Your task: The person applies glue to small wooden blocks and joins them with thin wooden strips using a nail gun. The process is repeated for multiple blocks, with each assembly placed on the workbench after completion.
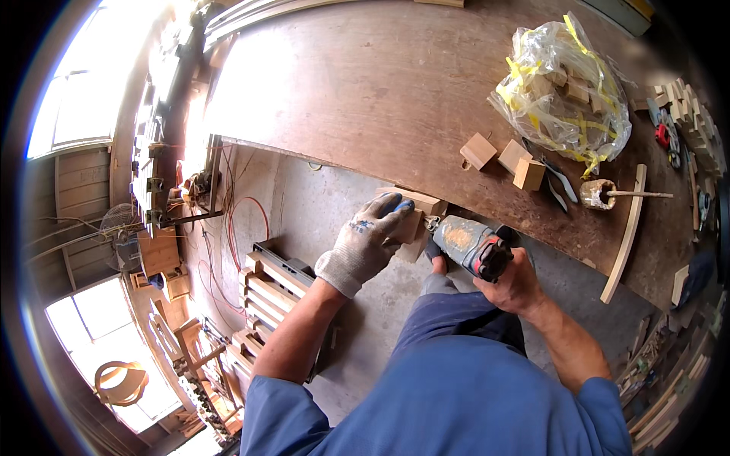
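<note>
My left hand [374, 232] wears a grey work glove with blue fingertips and presses down on a small wooden block [417, 204] at the near edge of the brown workbench [380, 83]. My bare right hand [511, 285] grips a grey and red power tool [470, 245], whose tip sits against the block right next to my gloved fingers. Both forearms come out of blue sleeves.
Three loose wooden blocks [504, 156] lie on the bench near a clear plastic bag [564, 83] of wood pieces with yellow strapping. A curved wooden strip [626, 235], pliers [560, 186] and a glue pot [598, 194] lie right. Stacked timber [268, 296] stands on the floor below.
</note>
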`<state>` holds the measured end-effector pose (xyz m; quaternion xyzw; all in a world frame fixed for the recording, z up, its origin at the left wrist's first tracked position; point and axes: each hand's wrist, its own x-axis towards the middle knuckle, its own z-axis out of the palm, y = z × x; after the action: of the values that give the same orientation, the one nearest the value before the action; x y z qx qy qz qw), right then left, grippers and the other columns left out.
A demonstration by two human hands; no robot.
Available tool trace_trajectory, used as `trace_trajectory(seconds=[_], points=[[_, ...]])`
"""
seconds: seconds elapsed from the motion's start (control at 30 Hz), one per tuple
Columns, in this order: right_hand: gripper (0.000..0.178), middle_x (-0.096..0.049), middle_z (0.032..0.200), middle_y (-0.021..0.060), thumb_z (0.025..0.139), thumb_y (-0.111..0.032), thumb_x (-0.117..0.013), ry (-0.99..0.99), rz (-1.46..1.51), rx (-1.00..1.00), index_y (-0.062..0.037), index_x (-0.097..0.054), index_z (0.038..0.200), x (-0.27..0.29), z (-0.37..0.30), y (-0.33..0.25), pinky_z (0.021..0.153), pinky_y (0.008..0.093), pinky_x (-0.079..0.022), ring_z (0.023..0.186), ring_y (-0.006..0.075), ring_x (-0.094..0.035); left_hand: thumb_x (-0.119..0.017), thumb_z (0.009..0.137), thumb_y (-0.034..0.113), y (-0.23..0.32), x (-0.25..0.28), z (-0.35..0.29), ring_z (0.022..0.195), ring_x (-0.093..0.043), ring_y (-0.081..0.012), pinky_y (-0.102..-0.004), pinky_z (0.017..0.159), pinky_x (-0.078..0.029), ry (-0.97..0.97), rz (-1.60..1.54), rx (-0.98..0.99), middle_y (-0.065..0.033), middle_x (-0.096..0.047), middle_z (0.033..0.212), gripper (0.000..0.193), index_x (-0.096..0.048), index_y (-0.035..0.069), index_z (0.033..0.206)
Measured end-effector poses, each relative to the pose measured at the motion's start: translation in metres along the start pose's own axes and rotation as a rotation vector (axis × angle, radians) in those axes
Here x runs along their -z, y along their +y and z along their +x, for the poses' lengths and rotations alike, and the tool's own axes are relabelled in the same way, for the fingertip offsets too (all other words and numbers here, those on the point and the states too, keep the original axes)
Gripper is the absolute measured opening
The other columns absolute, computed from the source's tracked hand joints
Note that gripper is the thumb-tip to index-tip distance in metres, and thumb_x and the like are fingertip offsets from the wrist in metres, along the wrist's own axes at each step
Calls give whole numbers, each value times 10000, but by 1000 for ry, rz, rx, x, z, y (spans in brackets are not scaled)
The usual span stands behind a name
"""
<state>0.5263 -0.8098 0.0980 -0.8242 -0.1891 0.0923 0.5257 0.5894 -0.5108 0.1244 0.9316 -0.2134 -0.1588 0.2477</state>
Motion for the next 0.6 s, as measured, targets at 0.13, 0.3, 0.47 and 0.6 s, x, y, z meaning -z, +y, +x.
trace_trajectory(seconds=[0.13,0.3,0.47,0.6], points=[[303,-720,944,178,816,-83,-779,16,-17,2,1,-680,1090,0,-1,0,705,428,-609,818,384,-734,-882,701,-17,1,-1,1,1281,-624,-418,-443,1047,-569,38,12,-38,-216,-599,1438,758,-644,115,1408],[299,-720,954,177,814,-80,-777,5,-8,5,0,-679,1084,0,-1,1,707,429,-609,818,387,-733,-883,699,-21,-1,-2,0,1281,-624,-418,-443,1047,-569,39,14,-41,-218,-600,1436,760,-643,114,1408],[281,-716,930,175,810,-77,-776,10,-11,20,-11,-678,1064,1,-1,0,698,429,-604,809,387,-731,-832,770,47,1,0,0,1344,-572,-405,-458,1086,-530,-2,-9,4,-176,-590,1471,679,-633,128,1414],[253,-710,887,167,797,-72,-775,17,-22,-14,-24,-680,1027,1,-5,-1,699,425,-596,799,382,-729,-864,723,1,1,0,1,1294,-611,-417,-450,1054,-559,27,12,-33,-203,-602,1441,726,-642,118,1404]])
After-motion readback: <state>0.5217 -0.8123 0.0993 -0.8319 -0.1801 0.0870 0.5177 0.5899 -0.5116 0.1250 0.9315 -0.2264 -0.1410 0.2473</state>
